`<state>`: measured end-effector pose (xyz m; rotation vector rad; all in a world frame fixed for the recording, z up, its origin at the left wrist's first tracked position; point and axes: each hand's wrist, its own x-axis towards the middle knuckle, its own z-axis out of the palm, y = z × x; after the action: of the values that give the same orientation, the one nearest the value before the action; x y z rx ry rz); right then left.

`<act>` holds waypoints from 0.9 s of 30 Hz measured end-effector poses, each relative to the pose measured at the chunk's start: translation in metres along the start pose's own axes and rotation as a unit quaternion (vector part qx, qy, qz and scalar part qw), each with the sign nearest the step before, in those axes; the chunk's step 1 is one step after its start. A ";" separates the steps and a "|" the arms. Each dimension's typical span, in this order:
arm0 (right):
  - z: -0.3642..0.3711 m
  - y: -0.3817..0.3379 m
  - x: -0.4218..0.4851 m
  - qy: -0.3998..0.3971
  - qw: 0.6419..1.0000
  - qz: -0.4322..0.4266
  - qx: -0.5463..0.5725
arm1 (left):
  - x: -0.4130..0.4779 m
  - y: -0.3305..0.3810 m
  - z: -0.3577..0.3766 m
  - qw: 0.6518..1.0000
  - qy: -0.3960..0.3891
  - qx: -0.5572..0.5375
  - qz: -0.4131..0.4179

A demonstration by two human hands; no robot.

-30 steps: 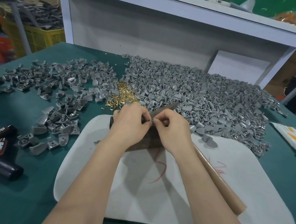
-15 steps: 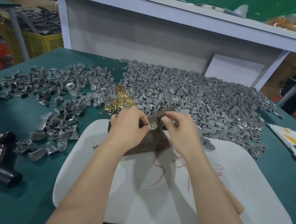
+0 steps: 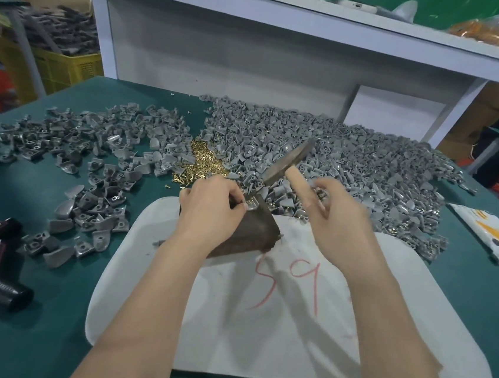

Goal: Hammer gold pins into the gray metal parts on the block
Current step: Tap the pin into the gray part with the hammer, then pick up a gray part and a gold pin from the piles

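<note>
A worker's left hand (image 3: 209,212) pinches a gray part (image 3: 252,205) against the top of a dark block (image 3: 255,235) that stands on a white mat (image 3: 288,331). The right hand (image 3: 340,223), blurred, grips the wooden handle of a hammer (image 3: 287,165), its head held up just beyond the block. Loose gold pins (image 3: 204,165) lie on the green table (image 3: 42,336) just past the left hand, between a thin scatter (image 3: 91,153) of gray pieces to the left and a large heap (image 3: 352,168) to the right.
</note>
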<state>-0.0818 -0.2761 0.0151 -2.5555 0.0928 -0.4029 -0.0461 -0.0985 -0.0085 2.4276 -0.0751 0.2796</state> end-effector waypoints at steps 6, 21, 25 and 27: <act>-0.007 -0.005 -0.029 0.101 0.985 -0.135 0.035 | -0.002 0.002 -0.002 1.000 -0.012 -0.013 -0.007; -0.011 -0.013 -0.026 0.087 0.983 -0.156 -0.039 | -0.004 0.002 -0.008 0.998 -0.017 -0.053 -0.018; -0.008 -0.013 -0.029 0.106 0.981 -0.162 -0.020 | -0.003 0.003 -0.007 0.998 -0.018 -0.050 -0.018; -0.002 -0.011 -0.035 0.026 0.986 -0.158 -0.053 | -0.003 0.003 -0.008 0.999 -0.016 -0.042 -0.027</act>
<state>-0.1160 -0.2630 0.0132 -2.6699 -0.2833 -0.5985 -0.0506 -0.0962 -0.0014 2.3478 -0.0344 0.2078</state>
